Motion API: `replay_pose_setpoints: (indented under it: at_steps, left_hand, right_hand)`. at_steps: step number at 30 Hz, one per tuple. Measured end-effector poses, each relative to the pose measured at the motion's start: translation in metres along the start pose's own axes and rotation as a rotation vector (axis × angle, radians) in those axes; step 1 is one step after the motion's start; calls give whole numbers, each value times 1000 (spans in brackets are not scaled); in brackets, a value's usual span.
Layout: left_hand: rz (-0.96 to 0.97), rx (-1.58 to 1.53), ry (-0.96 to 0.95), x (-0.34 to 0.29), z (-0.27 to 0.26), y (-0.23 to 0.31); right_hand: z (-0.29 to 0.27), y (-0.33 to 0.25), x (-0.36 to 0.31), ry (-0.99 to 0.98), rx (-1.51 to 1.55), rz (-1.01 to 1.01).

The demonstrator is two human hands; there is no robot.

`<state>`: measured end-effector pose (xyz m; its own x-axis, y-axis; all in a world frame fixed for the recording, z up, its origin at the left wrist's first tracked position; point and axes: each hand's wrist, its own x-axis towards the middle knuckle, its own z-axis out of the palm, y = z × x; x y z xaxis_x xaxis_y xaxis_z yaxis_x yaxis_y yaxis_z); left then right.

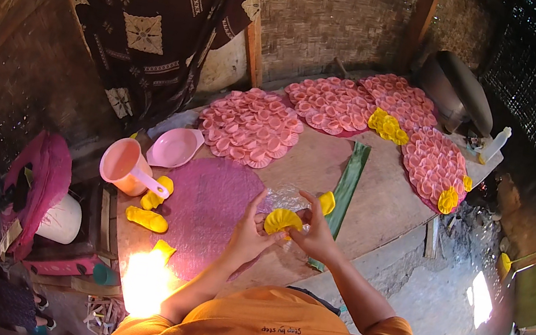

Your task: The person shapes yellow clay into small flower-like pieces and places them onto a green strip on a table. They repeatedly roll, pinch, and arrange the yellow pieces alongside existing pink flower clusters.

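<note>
Between my two hands is a yellow, fan-shaped piece of dough (pixel 283 221) with a pleated edge. My left hand (pixel 252 235) supports its left side, index finger raised and thumb near the piece. My right hand (pixel 315 233) pinches its right end, with the index finger sticking up. Under and behind my hands lies a clear plastic sheet (pixel 285 198). A smaller yellow lump (pixel 327 202) shows just past my right fingers; whether it touches them I cannot tell. A long green leaf strip (pixel 351 182) runs along the right of my hands.
A bare purple round sheet (pixel 206 192) lies at left, beside yellow dough lumps (pixel 147 219), an orange dipper (pixel 125 162) and a pink bowl (pixel 175 147). Pink petal-like pieces (pixel 250 127) cover several round sheets at the back. A dark pot (pixel 444 84) and a white bottle (pixel 496 145) stand far right.
</note>
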<state>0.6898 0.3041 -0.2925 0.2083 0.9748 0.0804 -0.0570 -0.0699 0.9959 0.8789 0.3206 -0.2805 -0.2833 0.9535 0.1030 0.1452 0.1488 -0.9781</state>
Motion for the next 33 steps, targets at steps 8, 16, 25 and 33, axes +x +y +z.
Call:
replay_pose_setpoints:
  at_steps: [8,16,25,33]
  left_hand:
    - [45,142,14,0,1,0]
    - [67,-129,84,17,26,-28]
    - [213,287,234,24,5,-59]
    - [156,403,208,23,7,-49]
  right_hand:
    - [-8,-19,-4,113,-269,-10]
    - [-49,-1,17,190,-413,-39]
    - [-277,86,118,863,-725,89]
    - [-320,147,178,1033,-336,207]
